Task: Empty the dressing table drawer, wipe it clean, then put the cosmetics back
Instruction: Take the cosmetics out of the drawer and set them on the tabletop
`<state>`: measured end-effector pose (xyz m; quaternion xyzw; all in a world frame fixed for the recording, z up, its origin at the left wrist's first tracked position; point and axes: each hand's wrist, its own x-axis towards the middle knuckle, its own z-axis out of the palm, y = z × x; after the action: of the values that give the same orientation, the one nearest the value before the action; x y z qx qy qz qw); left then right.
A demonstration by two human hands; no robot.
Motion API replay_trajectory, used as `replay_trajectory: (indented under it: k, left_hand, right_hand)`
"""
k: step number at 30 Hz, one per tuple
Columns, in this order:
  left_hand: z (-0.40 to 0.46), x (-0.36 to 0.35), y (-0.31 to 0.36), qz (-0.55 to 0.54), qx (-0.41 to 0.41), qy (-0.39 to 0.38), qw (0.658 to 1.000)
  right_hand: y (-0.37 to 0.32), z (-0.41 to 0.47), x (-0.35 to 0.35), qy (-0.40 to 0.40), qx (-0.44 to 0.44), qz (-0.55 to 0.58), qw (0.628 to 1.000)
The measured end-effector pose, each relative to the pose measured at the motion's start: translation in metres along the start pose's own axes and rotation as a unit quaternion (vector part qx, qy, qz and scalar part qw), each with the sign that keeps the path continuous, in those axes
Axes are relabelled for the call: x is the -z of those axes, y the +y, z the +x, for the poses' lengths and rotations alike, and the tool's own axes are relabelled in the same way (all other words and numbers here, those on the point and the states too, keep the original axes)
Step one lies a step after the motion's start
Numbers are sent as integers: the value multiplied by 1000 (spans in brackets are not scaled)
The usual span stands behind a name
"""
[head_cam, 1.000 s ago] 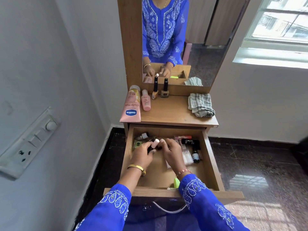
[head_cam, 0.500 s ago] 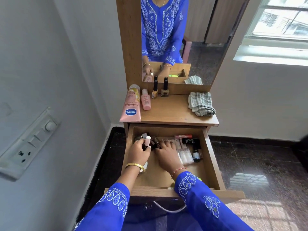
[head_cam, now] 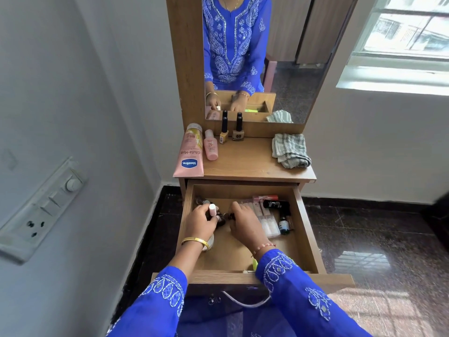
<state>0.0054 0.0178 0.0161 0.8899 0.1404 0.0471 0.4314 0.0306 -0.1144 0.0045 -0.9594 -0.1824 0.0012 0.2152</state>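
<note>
Both of your hands are down in the open wooden drawer [head_cam: 306,229] at the centre of the frame. Your left hand [head_cam: 199,223], with a gold bangle at the wrist, curls its fingers round a small bottle with a pale pink cap [head_cam: 212,209], the cap sticking up above your knuckles. Your right hand [head_cam: 244,221] reaches into the cluster of small dark bottles [head_cam: 222,218] between the two hands, its fingers bent over them; you cannot tell from here whether it actually grips one. To the right of that hand, along the drawer's back and right side, lie clear flat packets [head_cam: 267,221], one black tube [head_cam: 277,204], one slim red-and-pink stick [head_cam: 266,198] and one little dark dropper bottle [head_cam: 283,223]. A bright yellow-green item [head_cam: 254,263] peeks out beside your right sleeve near the drawer's front. On the bench [head_cam: 247,161] above the drawer, four cosmetics are set at the left: one large pink Vaseline tube [head_cam: 190,154] lying flat, one small pink bottle [head_cam: 211,148] lying just beside it, and two nail polish bottles with black caps [head_cam: 230,131] standing upright against the mirror [head_cam: 291,57]. One folded grey-and-white checked cloth [head_cam: 290,150] rests on the bench's right side.
</note>
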Motion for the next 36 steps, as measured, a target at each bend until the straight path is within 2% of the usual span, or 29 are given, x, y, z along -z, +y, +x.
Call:
replay_trajectory:
  k: [4, 10, 16, 19, 23, 28, 36]
  left_hand:
    - [-5, 2, 8, -25, -13, 5, 1000]
    - [-7, 2, 37, -108, -61, 15, 992]
    - [38, 27, 92, -147, -118, 72, 979]
    - [71, 37, 111, -124, -116, 91, 981]
    - [106, 35, 122, -58, -83, 100, 990]
    - [136, 24, 126, 12, -62, 69, 996]
    - [164, 13, 131, 58, -62, 74, 994]
  right_hand:
    - [-2, -1, 11, 41, -36, 105, 993]
    - [-6, 9, 46, 131, -26, 232, 964]
    - [-11, 57, 99, 174, -31, 267, 947]
    - [-10, 88, 121, 199, -56, 261, 943]
    - [-4, 124, 134, 185, -79, 245, 948]
    - [7, 153, 131, 148, -91, 239, 955]
    - [12, 179, 116, 134, -103, 239, 956]
